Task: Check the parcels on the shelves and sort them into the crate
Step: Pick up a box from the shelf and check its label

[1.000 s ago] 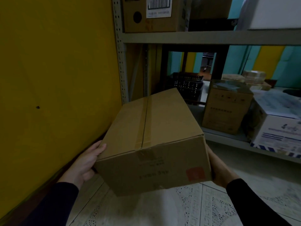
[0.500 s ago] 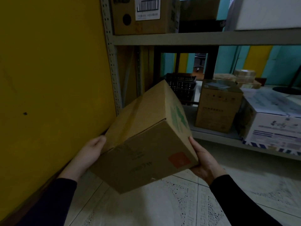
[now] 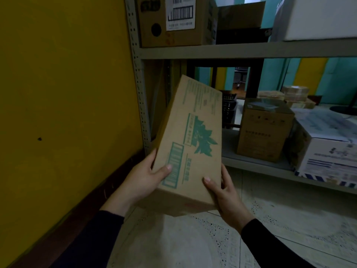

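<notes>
I've got both hands, left hand [image 3: 144, 177] and right hand [image 3: 225, 192], fingers clamped on the tilted box [image 3: 191, 144], printed side up, probably to read it.

A storeroom: grey perforated-steel shelving [image 3: 241, 52] on the right carries taped brown cardboard cartons [image 3: 262, 130], one barcode-labelled [image 3: 180, 13], beside a bare yellow wall [image 3: 63, 97].

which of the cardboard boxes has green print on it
The box held in both hands, with a green leaf design and green text. The brown box on the lower shelf has only dark print.
</notes>
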`<state>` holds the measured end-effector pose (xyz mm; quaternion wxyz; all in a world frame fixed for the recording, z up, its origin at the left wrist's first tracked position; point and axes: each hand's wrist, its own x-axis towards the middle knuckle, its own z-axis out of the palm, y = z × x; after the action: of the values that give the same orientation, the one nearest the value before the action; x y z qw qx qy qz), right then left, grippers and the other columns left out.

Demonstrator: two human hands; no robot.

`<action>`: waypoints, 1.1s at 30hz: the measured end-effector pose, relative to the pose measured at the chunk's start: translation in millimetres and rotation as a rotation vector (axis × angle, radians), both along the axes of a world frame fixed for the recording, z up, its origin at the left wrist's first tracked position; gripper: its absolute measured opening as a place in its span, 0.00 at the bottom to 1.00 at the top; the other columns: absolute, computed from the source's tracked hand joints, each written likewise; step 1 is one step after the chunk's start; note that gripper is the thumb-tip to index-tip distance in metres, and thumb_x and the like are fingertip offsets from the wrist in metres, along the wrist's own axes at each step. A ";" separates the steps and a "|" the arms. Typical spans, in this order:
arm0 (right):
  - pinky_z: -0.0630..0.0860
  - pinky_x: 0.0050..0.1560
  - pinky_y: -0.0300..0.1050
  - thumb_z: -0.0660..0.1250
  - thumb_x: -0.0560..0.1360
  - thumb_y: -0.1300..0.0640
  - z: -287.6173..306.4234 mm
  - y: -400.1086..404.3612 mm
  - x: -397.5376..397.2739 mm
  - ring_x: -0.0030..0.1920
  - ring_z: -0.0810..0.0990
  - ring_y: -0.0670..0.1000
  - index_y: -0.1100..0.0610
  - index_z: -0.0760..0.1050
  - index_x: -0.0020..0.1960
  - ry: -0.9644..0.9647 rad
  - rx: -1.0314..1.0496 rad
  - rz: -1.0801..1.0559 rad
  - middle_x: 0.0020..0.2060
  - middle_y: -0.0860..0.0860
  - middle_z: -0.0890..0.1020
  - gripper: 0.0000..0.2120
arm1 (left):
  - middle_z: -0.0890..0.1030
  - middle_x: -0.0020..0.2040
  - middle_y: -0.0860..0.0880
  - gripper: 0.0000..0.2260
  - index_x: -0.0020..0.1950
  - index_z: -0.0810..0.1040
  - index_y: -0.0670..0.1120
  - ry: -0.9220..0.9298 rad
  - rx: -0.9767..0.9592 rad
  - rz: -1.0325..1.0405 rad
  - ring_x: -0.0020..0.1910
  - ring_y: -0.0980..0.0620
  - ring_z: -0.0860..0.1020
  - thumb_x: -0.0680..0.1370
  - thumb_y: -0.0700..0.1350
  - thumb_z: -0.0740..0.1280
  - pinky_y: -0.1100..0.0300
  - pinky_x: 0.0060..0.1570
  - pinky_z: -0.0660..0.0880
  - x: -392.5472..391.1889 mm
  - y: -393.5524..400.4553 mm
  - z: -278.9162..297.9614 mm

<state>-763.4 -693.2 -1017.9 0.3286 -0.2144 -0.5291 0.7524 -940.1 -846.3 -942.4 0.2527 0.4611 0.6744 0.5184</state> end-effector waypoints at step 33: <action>0.83 0.52 0.60 0.70 0.73 0.48 18.5 2.1 -10.6 0.58 0.84 0.62 0.47 0.68 0.70 -0.008 -0.213 0.029 0.59 0.58 0.84 0.27 | 0.85 0.53 0.58 0.14 0.59 0.77 0.62 -0.050 0.050 0.050 0.53 0.56 0.84 0.80 0.42 0.68 0.59 0.52 0.81 4.9 -4.4 21.1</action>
<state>-774.0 -691.1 -999.4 0.2909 -0.2437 -0.4505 0.8081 -935.2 -850.7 -921.3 0.2448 0.4374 0.6659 0.5527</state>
